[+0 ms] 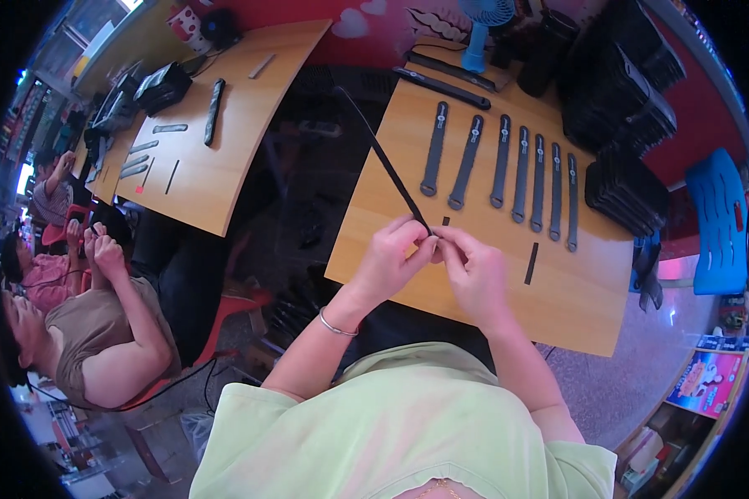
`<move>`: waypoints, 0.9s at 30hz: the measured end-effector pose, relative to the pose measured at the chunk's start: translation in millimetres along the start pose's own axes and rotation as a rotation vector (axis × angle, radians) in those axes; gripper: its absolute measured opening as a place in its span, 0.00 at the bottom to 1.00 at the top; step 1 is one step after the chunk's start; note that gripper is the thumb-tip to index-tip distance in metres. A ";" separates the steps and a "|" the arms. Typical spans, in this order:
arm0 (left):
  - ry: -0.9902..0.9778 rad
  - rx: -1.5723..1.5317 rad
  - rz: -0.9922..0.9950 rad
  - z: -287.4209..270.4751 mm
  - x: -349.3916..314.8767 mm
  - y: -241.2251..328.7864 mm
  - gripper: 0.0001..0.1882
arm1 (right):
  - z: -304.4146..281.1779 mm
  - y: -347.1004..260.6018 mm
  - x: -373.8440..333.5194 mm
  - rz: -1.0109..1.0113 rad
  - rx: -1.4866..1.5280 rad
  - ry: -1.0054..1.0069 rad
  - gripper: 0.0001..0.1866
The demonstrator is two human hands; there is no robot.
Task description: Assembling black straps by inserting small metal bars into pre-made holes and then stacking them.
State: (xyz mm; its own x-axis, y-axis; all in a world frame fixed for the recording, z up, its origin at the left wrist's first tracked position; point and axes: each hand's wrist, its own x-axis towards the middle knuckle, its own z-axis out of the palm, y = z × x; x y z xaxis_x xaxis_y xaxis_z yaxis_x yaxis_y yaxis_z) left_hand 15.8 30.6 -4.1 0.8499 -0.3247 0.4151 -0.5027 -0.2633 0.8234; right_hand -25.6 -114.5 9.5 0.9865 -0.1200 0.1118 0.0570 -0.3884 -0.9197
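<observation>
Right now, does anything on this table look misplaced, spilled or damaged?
Nothing looks spilled or damaged. Seven grey straps lie in a row. Mildly odd: a loose black strip lies right of the right hand, and a shorter dark piece shows just beyond where that hand meets the left hand, both outside the row.

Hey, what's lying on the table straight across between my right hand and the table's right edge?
Between your right hand and that edge of the table, the head view shows one short dark strip.
</observation>
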 end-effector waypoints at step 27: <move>-0.317 -0.055 -0.066 -9.1 -0.4 -2.5 0.10 | -36.3 -32.3 4.8 -0.410 -0.860 -0.206 0.05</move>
State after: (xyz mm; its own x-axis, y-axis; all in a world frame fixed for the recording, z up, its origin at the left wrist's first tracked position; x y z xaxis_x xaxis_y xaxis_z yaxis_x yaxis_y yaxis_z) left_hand 18.2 39.6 -2.8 0.7848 -0.5771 0.2260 -0.4314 -0.2468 0.8678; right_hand -28.2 -135.8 53.4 0.9275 0.3034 0.2184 0.3505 -0.9089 -0.2261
